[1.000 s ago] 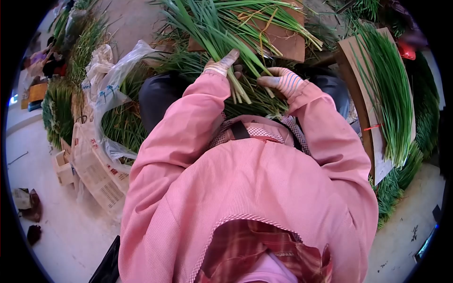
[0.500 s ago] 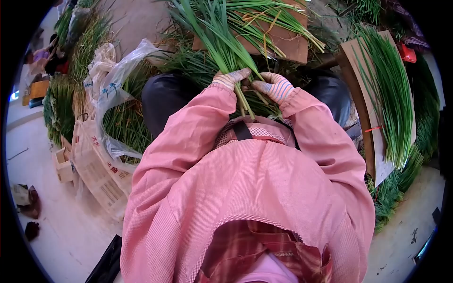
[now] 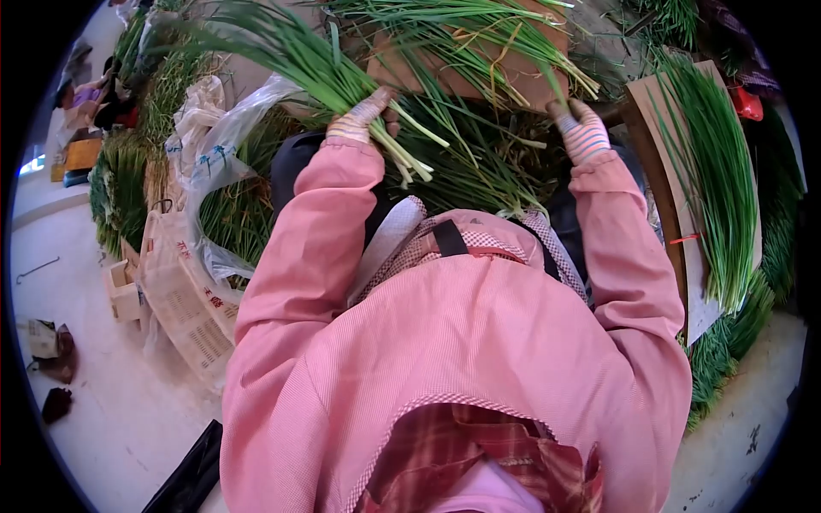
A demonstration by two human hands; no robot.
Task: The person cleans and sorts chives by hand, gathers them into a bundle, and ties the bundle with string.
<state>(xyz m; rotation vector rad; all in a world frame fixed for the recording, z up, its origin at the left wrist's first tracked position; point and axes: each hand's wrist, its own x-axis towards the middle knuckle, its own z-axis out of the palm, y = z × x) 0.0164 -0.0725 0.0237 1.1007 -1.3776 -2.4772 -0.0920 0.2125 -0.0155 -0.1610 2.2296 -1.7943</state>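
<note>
My left hand (image 3: 363,121), in a striped fingerless glove, is closed around a bunch of chives (image 3: 312,64). Its leaves fan out to the upper left, and the pale stem ends (image 3: 415,167) point down to the right. Well apart on the right, my right hand (image 3: 583,132) pinches a green chive leaf (image 3: 554,84) between thumb and fingers. Beyond the hands, more chives (image 3: 505,34) lie on a brown board (image 3: 400,64), some with yellowed leaves. Loose greens (image 3: 462,175) are heaped below, between my knees.
To the right, a tilted board (image 3: 658,115) carries a neat chive bundle (image 3: 718,188), near a red object (image 3: 747,103). On the left are a clear plastic bag (image 3: 201,162), a printed woven sack (image 3: 184,286), a small wooden box (image 3: 124,292) and stacked greens (image 3: 120,184).
My hands, close together before, have moved apart. The left carried the bunch left and tipped its leaves further left; the right moved right with a leaf in its fingers.
</note>
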